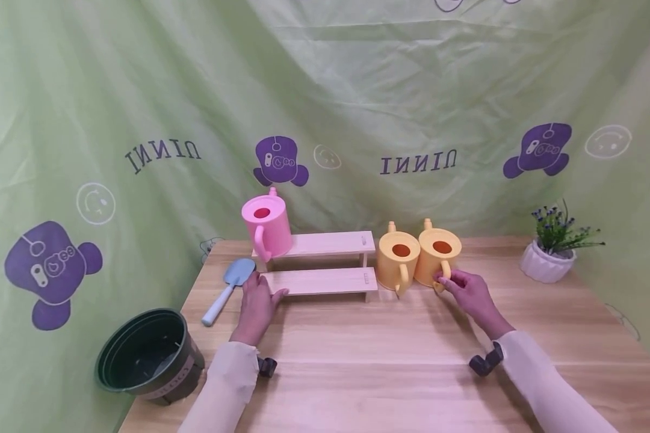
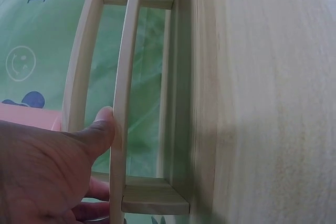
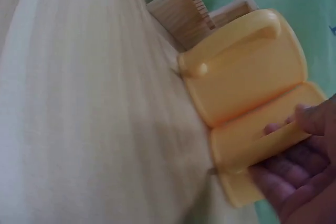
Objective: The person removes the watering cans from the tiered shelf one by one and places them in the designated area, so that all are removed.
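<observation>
The head view shows the right hand [image 1: 471, 294] at the handle of the right yellow watering can [image 1: 439, 252]. The right wrist view adds that its fingers [image 3: 294, 156] curl through that handle and grip it. The can stands on the table [image 1: 390, 349], touching the second yellow watering can [image 1: 398, 257] just right of the 2-step wooden shelf [image 1: 319, 270].

The left wrist view shows the left hand [image 2: 47, 177] with its thumb [image 2: 102, 127] pressed on the shelf's lower plank edge, fingers underneath.

A pink watering can [image 1: 266, 227] tops the shelf's left end. A blue trowel [image 1: 229, 288] and a black pot [image 1: 148, 355] lie left of it, and a potted plant [image 1: 555, 252] stands well to its right.
</observation>
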Tool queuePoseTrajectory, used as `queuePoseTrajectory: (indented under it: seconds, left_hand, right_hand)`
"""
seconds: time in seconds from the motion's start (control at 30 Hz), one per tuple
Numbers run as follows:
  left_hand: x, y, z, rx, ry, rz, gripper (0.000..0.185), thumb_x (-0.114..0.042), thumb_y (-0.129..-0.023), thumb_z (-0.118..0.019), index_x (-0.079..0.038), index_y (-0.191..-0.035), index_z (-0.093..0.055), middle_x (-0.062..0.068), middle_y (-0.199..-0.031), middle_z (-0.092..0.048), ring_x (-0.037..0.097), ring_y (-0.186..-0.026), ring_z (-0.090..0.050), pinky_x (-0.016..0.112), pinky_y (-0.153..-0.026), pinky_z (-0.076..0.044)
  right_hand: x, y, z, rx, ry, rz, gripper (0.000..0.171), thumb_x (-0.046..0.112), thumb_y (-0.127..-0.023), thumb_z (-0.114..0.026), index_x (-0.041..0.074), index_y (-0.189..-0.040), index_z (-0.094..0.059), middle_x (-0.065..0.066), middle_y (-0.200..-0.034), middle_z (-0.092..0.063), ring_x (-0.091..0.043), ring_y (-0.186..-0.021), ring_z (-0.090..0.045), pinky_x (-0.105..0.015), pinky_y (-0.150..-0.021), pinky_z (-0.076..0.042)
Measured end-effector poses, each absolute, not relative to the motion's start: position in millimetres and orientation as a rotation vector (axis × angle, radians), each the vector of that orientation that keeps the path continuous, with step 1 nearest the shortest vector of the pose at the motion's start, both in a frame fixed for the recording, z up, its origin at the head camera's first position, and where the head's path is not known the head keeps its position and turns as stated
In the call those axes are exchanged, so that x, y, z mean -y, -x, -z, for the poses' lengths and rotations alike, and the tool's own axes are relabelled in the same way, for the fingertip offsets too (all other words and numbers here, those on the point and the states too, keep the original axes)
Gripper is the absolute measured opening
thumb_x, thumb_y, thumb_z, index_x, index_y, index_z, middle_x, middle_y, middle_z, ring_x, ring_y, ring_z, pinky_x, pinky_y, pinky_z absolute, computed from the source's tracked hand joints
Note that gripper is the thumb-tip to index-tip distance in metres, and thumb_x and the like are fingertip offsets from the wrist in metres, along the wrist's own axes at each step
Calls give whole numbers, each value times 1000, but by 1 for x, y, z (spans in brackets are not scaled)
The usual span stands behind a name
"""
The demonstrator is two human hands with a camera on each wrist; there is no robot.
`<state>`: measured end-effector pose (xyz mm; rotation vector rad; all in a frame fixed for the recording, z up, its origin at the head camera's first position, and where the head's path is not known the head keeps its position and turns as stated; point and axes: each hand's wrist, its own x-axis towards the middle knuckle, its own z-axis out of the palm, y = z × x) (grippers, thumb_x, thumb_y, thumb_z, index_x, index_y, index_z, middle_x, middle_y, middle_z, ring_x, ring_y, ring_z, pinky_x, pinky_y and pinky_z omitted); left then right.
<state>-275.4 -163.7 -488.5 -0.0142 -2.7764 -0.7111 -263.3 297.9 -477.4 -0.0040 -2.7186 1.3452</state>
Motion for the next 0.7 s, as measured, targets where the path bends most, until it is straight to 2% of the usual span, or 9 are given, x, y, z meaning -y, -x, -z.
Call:
queuePoseTrajectory:
  seconds: [0.13,0.23,0.3,0.37,0.5,0.57,0.7]
  left_hand:
    - [166,277,488,2785,20,715,75,-38,-91,-72,22,-131,-50,36,-144,-41,51,-135,-40,56,-112,-42]
    - [167,278,490,2786,18,714,77,-38,-91,-72,22,-133,-48,36,-145,-40,51,-136,-39,55,-114,-41]
    - [166,279,490,2769,19,716,77,-38,-91,-72,21,-133,-48,36,-145,-40,50,-136,-39,55,-114,-41]
    - [166,279,491,2757,20,722,77,-39,-91,-71,21,-134,-48,36,-146,-40,50,-137,-39,55,-114,-40]
    - [167,279,491,2765,17,738,79,-39,-91,-71,21,-134,-47,36,-147,-39,50,-138,-38,55,-115,-39]
    - [167,279,490,2778,12,753,79,-39,-91,-71,21,-135,-46,36,-149,-37,50,-139,-36,55,-116,-38]
    - [166,281,490,2786,-13,762,78,-38,-90,-72,21,-135,-47,35,-149,-37,50,-139,-36,55,-116,-38]
  right_hand:
    - [-298,261,438,2922,-61,-1074,47,38,-99,-62,-5,-116,-67,-27,-111,-72,-29,-92,-67,-31,-72,-54]
    - [-284,255,397,2905,-88,-963,55,43,-100,-57,-6,-123,-63,-31,-120,-67,-47,-103,-66,-50,-80,-57]
    - [-265,254,371,2790,-103,-1004,53,40,-101,-55,-7,-127,-61,-31,-126,-64,-50,-112,-63,-56,-89,-56]
    - [-239,256,351,2662,-158,-1101,46,33,-101,-58,-4,-128,-62,-28,-129,-65,-46,-117,-64,-53,-95,-56]
    - [-176,265,333,2439,-300,-1304,28,16,-97,-64,-1,-118,-69,-21,-118,-72,-34,-108,-71,-28,-87,-60]
    - [-143,270,332,2366,-349,-1415,23,13,-95,-65,1,-115,-71,-19,-114,-73,-30,-102,-72,-20,-82,-59]
    - [-70,282,346,2298,-463,-1642,24,13,-93,-67,3,-115,-71,-16,-113,-73,-26,-103,-71,-21,-84,-59]
